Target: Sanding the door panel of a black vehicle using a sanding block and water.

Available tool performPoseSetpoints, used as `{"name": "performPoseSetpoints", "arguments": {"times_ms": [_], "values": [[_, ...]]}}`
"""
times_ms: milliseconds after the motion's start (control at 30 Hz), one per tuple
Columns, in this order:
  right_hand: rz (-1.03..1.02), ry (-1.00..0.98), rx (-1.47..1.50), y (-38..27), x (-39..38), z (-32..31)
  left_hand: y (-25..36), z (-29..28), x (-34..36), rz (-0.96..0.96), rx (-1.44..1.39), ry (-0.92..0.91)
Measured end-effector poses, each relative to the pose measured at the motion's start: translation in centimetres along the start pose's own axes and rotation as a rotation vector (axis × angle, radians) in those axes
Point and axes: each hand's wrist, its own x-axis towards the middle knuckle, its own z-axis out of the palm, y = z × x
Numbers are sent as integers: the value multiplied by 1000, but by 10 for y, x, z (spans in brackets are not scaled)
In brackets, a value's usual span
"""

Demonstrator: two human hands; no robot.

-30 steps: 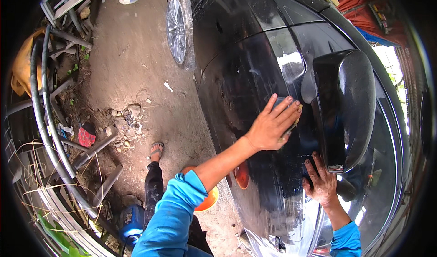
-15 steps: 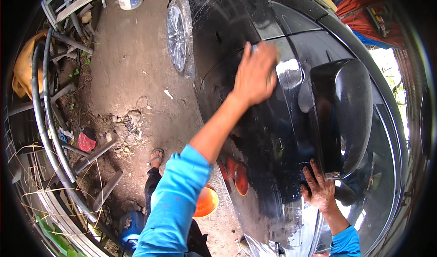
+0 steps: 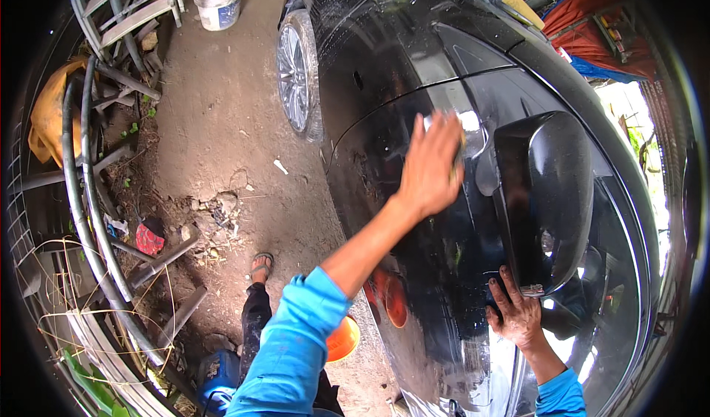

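Observation:
My left hand [image 3: 435,167] reaches far over the side of a glossy black car [image 3: 414,247], its fingers bent round something against the panel. Only a thin yellowish edge of that thing shows by the thumb side, so its kind is hidden. My right hand [image 3: 516,316] lies spread on the car's wet, shiny surface, fingers apart and holding nothing. Just beyond its fingertips is the black side mirror [image 3: 551,195]. Wet streaks and pale reflections cover the panel around both hands.
Left of the car, a bare dirt floor [image 3: 214,106] has rubble on it. An orange bucket [image 3: 342,339] stands below my left arm, a white bucket [image 3: 220,1] at the far end. Bent metal tubes [image 3: 89,188] line the left, near a blue container [image 3: 219,378].
My left hand has moved nearer and slightly right along the panel, still closed round the thing. The right hand stays spread in place. The view has shifted slightly.

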Motion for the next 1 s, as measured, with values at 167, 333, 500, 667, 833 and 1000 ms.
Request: {"name": "performPoseSetpoints", "arguments": {"times_ms": [167,333,500,667,833,1000], "values": [[-3,-15,41,-1,3,5,-35,-30,38,116,189,-50],[5,-6,-3,2,-2,4,1,-8,7,90,47,-118],[-29,15,-14,-1,3,3,-29,-34,39,184,150,-130],[14,-5,29,1,-2,3,14,-8,8,103,88,-186],[-22,37,4,-3,3,3,-20,-30,39,211,162,-130],[-12,38,-40,1,-2,7,6,-4,13,106,126,-99]]}}
